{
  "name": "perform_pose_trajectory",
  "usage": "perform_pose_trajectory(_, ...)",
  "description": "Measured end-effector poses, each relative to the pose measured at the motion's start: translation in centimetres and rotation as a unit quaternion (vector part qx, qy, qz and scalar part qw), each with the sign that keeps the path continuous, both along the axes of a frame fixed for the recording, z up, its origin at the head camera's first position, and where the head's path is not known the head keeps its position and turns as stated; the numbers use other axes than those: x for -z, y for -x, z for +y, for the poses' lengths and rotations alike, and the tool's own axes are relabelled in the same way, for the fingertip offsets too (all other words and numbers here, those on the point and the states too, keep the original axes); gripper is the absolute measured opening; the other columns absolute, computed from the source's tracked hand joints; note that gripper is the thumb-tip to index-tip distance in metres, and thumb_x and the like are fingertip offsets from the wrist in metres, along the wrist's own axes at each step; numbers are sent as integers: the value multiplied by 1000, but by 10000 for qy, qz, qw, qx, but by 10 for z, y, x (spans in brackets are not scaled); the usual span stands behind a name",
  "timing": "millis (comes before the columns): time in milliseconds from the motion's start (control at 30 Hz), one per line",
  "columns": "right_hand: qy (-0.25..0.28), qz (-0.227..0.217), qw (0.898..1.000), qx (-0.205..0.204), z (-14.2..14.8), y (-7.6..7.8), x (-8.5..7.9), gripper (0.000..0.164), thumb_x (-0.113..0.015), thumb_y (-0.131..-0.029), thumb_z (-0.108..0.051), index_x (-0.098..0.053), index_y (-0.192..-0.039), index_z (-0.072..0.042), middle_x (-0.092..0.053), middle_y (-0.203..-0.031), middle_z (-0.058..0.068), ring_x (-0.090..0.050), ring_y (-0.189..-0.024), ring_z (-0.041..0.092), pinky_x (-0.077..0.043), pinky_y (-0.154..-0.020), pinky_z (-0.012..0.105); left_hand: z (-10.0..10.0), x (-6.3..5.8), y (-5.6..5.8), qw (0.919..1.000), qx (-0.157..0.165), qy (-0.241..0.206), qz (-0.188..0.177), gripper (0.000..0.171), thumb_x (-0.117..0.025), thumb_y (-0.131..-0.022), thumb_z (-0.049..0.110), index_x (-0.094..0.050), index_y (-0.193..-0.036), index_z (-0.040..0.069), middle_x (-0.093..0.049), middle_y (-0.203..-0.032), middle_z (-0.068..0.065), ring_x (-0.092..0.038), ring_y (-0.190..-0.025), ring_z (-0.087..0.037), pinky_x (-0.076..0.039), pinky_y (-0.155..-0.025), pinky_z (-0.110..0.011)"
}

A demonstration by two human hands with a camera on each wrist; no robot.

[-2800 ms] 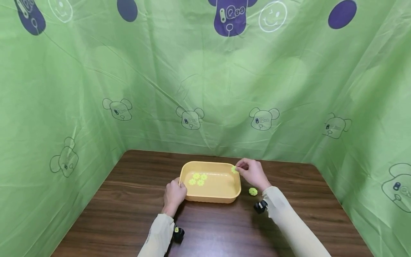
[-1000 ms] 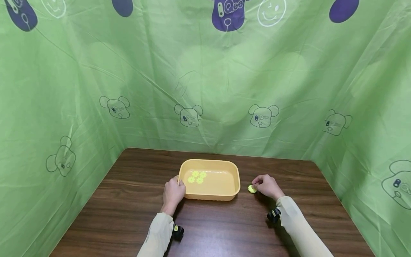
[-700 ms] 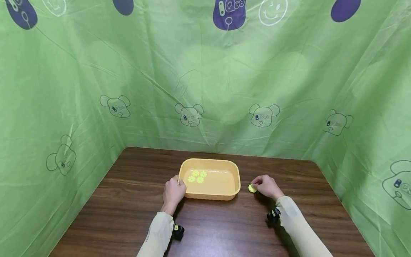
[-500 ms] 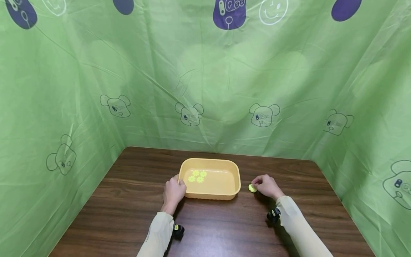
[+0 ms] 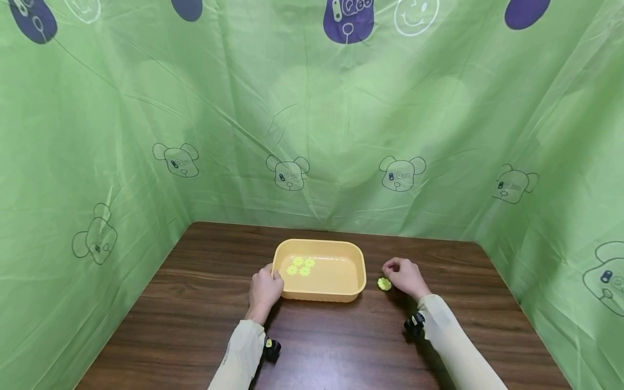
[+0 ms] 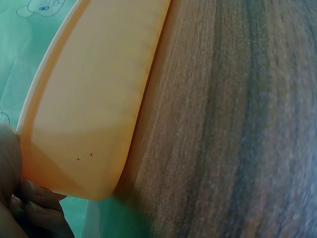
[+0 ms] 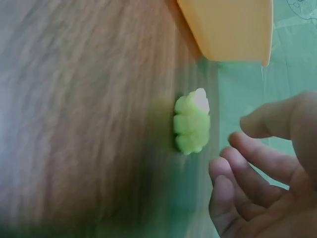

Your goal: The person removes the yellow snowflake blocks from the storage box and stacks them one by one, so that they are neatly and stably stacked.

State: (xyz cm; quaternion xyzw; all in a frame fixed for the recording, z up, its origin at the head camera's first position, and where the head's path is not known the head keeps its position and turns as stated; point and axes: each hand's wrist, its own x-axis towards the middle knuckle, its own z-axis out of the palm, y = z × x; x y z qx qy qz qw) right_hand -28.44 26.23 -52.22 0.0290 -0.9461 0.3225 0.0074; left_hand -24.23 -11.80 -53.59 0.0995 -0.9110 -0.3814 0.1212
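Observation:
A pale orange rectangular tray (image 5: 336, 279) stands on the table. Several yellow-green flower shapes (image 5: 300, 265) show on the left part of its floor. My left hand (image 5: 265, 290) grips the tray's left end, thumb over the rim; the left wrist view shows curled fingertips (image 6: 42, 210) under the tray's corner (image 6: 94, 163). To the right of the tray, a yellow-green flower-shaped piece (image 5: 384, 284) lies on the table, thick and lobed in the right wrist view. Just behind it is my right hand (image 5: 405, 277), fingers loosely bent, thumb and index finger apart, nothing between them.
The brown wood-grain table (image 5: 322, 346) is enclosed by green printed cloth (image 5: 312, 119) at the back and both sides. Black wrist cameras (image 5: 271, 349) sit under the cream sleeves (image 5: 244, 352).
My right hand came from the tray's back right rim, where it pinched a flower piece, to the flower on the table. It has since let go and drawn slightly back. My left hand stays.

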Motion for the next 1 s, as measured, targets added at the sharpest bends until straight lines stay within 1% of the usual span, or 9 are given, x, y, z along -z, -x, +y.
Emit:
perform_pose_trajectory(133,66,357,9993,-44,-9,5,-7,14,-65,-94,-19,-75,-99,-10,-72,-92,4,-64,-87,19,-50,-78,36,0,-1,0,10000,30,15,-36,28,-53,-95,19,-73,-109,5,-73,-97,-23,-70,-83,-40,-51,-62,-50)
perform_pose_trajectory(233,176,543,9983,-114,-21,9,-15,15,-65,-94,-18,-75,-100,-8,-72,-93,5,-65,-88,21,-51,-80,39,-1,-2,1,10000,51,17,-63,29,-53,-95,19,-73,-112,5,-74,-99,-23,-70,-84,-39,-52,-64,-51)
perform_pose_trajectory(333,230,694,9971,-204,-36,14,-22,15,-65,-94,-19,-74,-100,-9,-71,-94,5,-64,-89,21,-51,-81,40,0,-2,1,10000,47,29,-81,30,-54,-95,19,-73,-113,5,-74,-99,-22,-70,-84,-38,-53,-64,-51)
perform_pose_trajectory(533,190,910,9943,-528,-70,24,-36,14,-64,-94,-20,-74,-101,-11,-71,-95,5,-64,-89,20,-52,-82,40,-1,-1,2,9999,26,70,-78,27,-54,-95,19,-73,-108,5,-74,-95,-21,-69,-80,-37,-51,-62,-50)
perform_pose_trajectory(667,83,1041,9909,-853,-95,28,-41,11,-67,-91,-17,-74,-98,-11,-70,-91,3,-63,-84,17,-53,-79,37,-1,1,0,10000,28,61,-73,27,-54,-95,19,-73,-107,5,-74,-95,-22,-69,-80,-37,-52,-63,-50)
perform_pose_trajectory(833,74,957,9861,-1356,-128,28,-42,9,-68,-88,-14,-73,-95,-10,-68,-86,3,-63,-79,16,-52,-75,35,-2,1,1,10000,13,47,-48,30,-55,-94,18,-73,-113,4,-74,-97,-22,-70,-80,-36,-52,-63,-50)
perform_pose_trajectory(1000,-201,711,9839,-1628,-155,30,-31,10,-68,-90,-17,-73,-95,-10,-69,-86,3,-63,-79,15,-51,-74,34,-2,1,2,10000,55,34,-46,30,-54,-94,17,-73,-113,4,-74,-96,-22,-69,-78,-36,-51,-61,-49)
